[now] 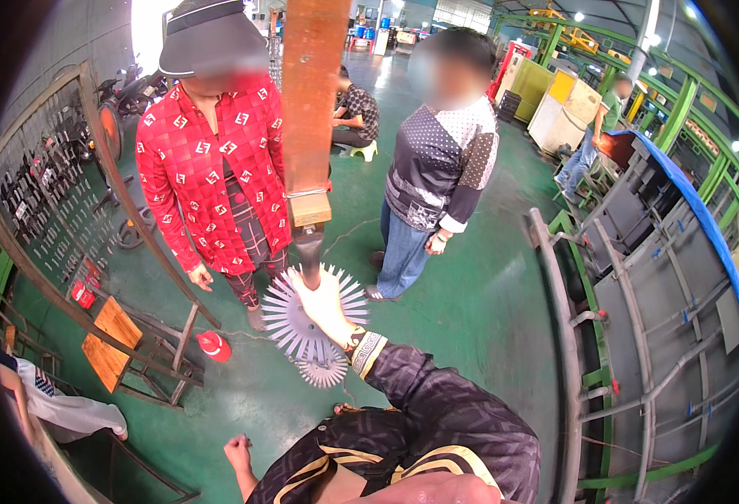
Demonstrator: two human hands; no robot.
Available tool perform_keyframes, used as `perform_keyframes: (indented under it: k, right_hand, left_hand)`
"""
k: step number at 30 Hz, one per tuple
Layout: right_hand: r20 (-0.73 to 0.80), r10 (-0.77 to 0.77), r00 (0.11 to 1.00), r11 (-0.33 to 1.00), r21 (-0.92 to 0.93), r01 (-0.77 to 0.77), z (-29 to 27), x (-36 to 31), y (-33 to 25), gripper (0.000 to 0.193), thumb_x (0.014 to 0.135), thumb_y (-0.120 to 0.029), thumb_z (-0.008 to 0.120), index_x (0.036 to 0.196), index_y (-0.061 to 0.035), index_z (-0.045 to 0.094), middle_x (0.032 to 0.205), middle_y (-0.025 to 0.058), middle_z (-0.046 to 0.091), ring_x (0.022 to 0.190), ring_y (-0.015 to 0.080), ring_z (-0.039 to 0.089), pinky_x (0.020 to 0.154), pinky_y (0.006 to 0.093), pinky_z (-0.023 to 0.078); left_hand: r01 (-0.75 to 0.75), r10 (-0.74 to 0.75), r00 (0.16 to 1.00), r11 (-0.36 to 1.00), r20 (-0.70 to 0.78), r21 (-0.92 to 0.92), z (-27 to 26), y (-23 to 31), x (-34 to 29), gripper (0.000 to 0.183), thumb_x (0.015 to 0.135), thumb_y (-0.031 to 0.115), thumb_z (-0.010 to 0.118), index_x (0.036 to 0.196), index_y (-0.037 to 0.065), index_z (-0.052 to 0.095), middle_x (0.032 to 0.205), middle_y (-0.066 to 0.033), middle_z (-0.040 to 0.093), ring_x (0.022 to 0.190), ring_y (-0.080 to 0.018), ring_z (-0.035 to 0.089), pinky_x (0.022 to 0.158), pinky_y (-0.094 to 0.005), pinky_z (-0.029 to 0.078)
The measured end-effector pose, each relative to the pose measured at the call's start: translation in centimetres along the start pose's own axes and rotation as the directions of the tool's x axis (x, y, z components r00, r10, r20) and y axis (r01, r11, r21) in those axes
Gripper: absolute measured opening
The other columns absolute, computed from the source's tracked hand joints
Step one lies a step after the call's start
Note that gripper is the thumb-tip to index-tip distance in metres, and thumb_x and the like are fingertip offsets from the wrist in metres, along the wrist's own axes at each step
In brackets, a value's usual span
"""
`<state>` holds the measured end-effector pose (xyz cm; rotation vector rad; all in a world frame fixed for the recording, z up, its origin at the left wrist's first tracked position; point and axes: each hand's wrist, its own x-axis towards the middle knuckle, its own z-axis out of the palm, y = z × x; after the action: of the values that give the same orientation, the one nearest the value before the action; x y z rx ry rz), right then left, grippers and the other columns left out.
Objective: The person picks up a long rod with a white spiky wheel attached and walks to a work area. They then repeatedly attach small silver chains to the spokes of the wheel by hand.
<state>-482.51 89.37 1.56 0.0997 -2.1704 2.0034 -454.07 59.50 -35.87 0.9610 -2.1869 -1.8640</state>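
My right hand (326,312) reaches forward with its fingers closed around the lower end of a dark metal rod (309,250). That rod hangs under a light wooden block (310,209) at the foot of a thick reddish-brown post (308,92). Behind and below the hand is a large grey disc with many radial blades (281,323), partly covered by the hand. A smaller toothed disc (322,375) shows beneath it. Low at the left, my left hand (238,454) hangs away from these things, fingers curled, with nothing visible in it.
Two people stand close ahead, one in a red shirt (210,168), one in a patterned top (441,168). A metal frame with a wooden board (112,343) and a red container (214,346) are at the left. Pipe racking (567,361) lines the right. Others sit farther back.
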Motion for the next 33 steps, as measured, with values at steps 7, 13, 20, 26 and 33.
perform_keyframes:
  k: [7, 13, 20, 26, 33]
  right_hand:
    - [0.102, -0.091, 0.991, 0.990, 0.118, 0.079, 0.7, 1.7, 0.0, 0.019, 0.085, -0.016, 0.062, 0.088, 0.0029, 0.059, 0.068, -0.0013, 0.057, 0.064, 0.0038, 0.046, 0.058, 0.0241, 0.041]
    - [0.154, -0.114, 0.982, 0.984, 0.157, 0.090, 2.2, 2.4, 0.5, 0.019, 0.085, -0.016, 0.062, 0.084, 0.0029, 0.058, 0.065, -0.0045, 0.052, 0.061, 0.0023, 0.043, 0.053, 0.0226, 0.037]
    - [0.120, -0.094, 0.988, 0.988, 0.131, 0.078, 6.0, 2.4, 1.3, 0.021, 0.084, -0.019, 0.064, 0.085, 0.0011, 0.059, 0.064, -0.0038, 0.054, 0.059, 0.0028, 0.045, 0.052, 0.0225, 0.039]
    - [0.035, -0.110, 0.993, 0.988, -0.109, 0.113, 11.0, 2.2, 1.7, 0.031, 0.082, -0.026, 0.063, 0.062, -0.0025, 0.054, 0.049, -0.0007, 0.048, 0.045, 0.0068, 0.044, 0.042, 0.0277, 0.035]
    - [-0.071, -0.088, 0.994, 0.995, -0.059, 0.083, 15.1, 2.1, 4.1, 0.026, 0.079, -0.018, 0.068, 0.063, -0.0030, 0.054, 0.051, -0.0004, 0.052, 0.045, 0.0064, 0.047, 0.044, 0.0247, 0.038]
  left_hand:
    - [-0.219, 0.219, 0.976, 0.974, -0.007, -0.063, 5.9, 17.4, 1.5, 0.016, 0.084, 0.009, 0.061, 0.092, -0.005, 0.064, 0.076, -0.0058, 0.063, 0.066, -0.0106, 0.057, 0.064, -0.0239, 0.047]
    - [-0.374, 0.374, 0.927, 0.927, -0.039, 0.009, 6.1, 24.8, 0.8, 0.018, 0.084, 0.007, 0.060, 0.096, -0.005, 0.063, 0.082, -0.0071, 0.064, 0.074, -0.0120, 0.058, 0.070, -0.0261, 0.047]
    - [-0.798, 0.802, 0.594, 0.579, 0.060, 0.166, 3.6, 41.8, 1.6, 0.019, 0.078, -0.003, 0.060, 0.097, -0.003, 0.062, 0.090, -0.0145, 0.063, 0.084, -0.0244, 0.060, 0.078, -0.0319, 0.046]
    - [-0.878, 0.868, 0.467, 0.433, 0.167, 0.204, -1.9, 43.5, 5.2, 0.022, 0.073, 0.002, 0.065, 0.094, -0.001, 0.064, 0.089, -0.0140, 0.064, 0.085, -0.0283, 0.060, 0.080, -0.0350, 0.044]
    - [-0.755, 0.759, 0.642, 0.602, 0.107, 0.259, -9.7, 38.0, 9.7, 0.021, 0.074, 0.002, 0.066, 0.095, 0.001, 0.064, 0.090, -0.0117, 0.064, 0.085, -0.0236, 0.061, 0.077, -0.0313, 0.046]
